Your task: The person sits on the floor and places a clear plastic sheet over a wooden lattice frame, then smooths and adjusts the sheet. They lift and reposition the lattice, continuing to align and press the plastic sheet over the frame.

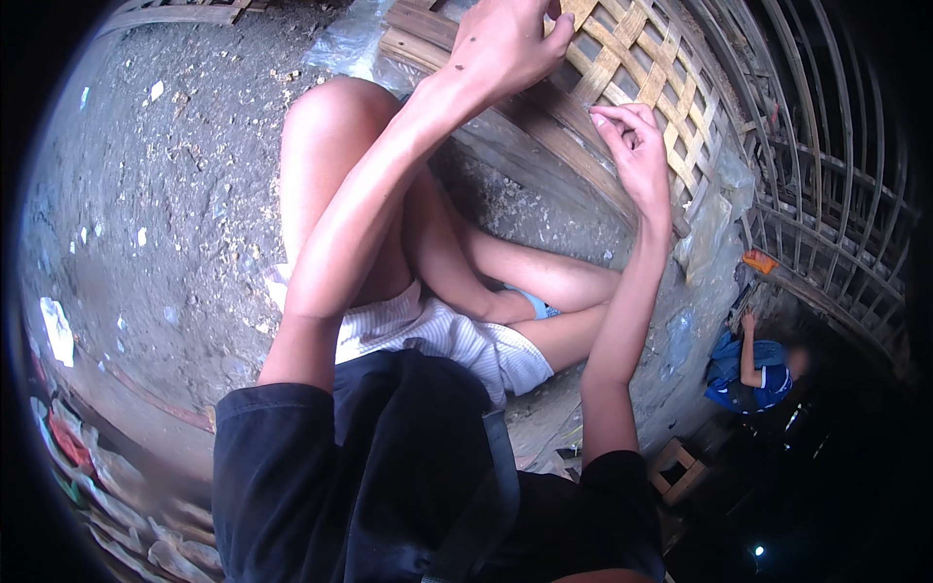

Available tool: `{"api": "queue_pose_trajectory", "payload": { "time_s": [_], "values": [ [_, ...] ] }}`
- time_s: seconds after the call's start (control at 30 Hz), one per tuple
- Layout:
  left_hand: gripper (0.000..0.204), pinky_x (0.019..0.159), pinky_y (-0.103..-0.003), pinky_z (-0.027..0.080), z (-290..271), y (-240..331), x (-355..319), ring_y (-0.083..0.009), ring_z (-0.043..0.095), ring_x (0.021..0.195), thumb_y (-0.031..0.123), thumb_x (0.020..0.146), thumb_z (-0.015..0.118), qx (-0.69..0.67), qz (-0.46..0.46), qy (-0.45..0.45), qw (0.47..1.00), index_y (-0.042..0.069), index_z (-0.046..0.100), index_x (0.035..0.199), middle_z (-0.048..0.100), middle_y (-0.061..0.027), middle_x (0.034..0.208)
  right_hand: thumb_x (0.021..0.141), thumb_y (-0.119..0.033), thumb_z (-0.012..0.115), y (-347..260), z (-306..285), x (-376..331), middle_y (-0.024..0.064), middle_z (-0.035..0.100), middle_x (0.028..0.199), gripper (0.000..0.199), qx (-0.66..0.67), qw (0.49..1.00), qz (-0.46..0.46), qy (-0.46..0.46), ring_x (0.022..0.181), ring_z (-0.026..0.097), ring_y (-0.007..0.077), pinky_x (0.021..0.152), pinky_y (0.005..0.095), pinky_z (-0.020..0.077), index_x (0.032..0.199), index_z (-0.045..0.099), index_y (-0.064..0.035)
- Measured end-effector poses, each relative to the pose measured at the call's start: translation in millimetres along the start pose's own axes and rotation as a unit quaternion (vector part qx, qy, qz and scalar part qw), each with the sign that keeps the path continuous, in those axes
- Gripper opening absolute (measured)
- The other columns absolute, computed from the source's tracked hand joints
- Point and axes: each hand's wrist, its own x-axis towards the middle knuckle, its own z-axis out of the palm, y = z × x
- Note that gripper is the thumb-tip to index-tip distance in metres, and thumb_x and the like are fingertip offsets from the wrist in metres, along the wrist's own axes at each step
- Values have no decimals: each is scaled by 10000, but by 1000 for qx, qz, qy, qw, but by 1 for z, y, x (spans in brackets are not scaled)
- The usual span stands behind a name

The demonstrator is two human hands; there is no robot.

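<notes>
Bare dirt ground [175, 194]. Left hand [505, 44] pinches a strip atop the pale woven bamboo lattice panel [632, 58]; right hand [637, 155], fingers curled, presses its lower edge, crumpled clear plastic sheet [709, 233] below.

Left hand [505, 44] fingers cut by top edge — woven bamboo panel [637, 68] partly out of frame.

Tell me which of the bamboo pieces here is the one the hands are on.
It is the flat woven lattice panel of pale strips at top centre. The left hand and right hand both touch it; the curved open-bar cage frames on the right are untouched.
</notes>
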Motion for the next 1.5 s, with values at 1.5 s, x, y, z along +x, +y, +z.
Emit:
{"api": "queue_pose_trajectory", "payload": {
  "time_s": [1.5],
  "values": [
    [269, 701, -441, 547, -25, 0, 15, -376, 703, 731, 248, 956, 651, -40, -1, 41, 998, -20, 675, 951, 688, -244, 791, 954, -197, 750, -44, 63, -102, 145, 571, 980, 211, -72, 994, 80, -29, 862, 625, 285, 813, 431, 524, 922, 655, -11]
  ]
}}
